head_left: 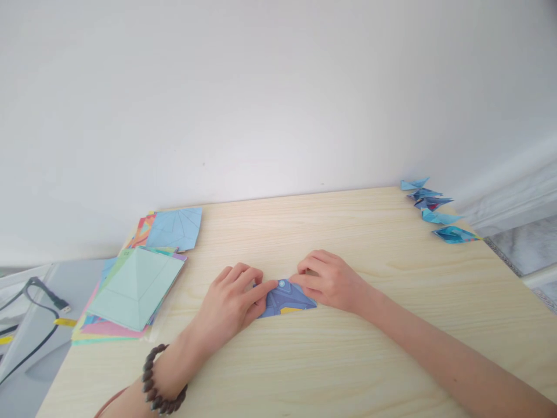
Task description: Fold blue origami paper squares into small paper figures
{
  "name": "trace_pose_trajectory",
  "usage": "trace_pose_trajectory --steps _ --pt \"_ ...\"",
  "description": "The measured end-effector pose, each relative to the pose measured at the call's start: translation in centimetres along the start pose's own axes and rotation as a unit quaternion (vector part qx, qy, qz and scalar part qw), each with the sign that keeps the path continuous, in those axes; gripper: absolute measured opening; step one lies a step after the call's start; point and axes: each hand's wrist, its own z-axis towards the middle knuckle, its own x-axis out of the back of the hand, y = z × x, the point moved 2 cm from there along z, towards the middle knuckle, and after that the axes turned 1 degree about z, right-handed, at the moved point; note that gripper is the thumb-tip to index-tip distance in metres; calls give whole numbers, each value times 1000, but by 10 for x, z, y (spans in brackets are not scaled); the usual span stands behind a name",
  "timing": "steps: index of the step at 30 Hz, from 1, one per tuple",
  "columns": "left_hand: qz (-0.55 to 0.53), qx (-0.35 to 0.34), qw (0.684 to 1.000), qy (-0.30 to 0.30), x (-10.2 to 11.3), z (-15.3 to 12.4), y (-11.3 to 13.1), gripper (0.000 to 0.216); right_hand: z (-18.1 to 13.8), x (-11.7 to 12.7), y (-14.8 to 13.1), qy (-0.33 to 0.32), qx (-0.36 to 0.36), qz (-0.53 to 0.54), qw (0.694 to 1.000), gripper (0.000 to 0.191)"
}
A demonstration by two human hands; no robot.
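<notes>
A small blue patterned sheet of paper (287, 300), partly folded, lies flat on the light wooden table (348, 360) near the middle. My left hand (230, 305), with a dark bead bracelet on its wrist, has its fingers curled and pressing on the paper's left edge. My right hand (331, 280) presses with bent fingers on the paper's upper right edge. Both hands hide part of the sheet.
A stack of coloured square papers (137, 287) lies at the table's left edge, with a light blue sheet (176, 228) behind it. Several folded blue paper figures (430, 212) sit in a row at the far right corner. A black cable (39, 302) lies left of the table.
</notes>
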Motion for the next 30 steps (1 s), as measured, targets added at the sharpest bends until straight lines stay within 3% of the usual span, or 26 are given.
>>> trace_pose_trajectory --steps 20,23,27,30 --pt "46 28 991 121 3 -38 -6 17 -19 -2 2 56 -8 -42 998 18" --pt "42 29 991 120 6 -39 -5 17 -12 -2 -2 59 -35 -31 997 18" --pt "34 57 994 91 9 -30 3 19 10 -5 -14 14 -87 -60 994 12" --pt "23 49 996 68 10 -20 12 41 21 -6 -22 7 -121 -85 989 10"
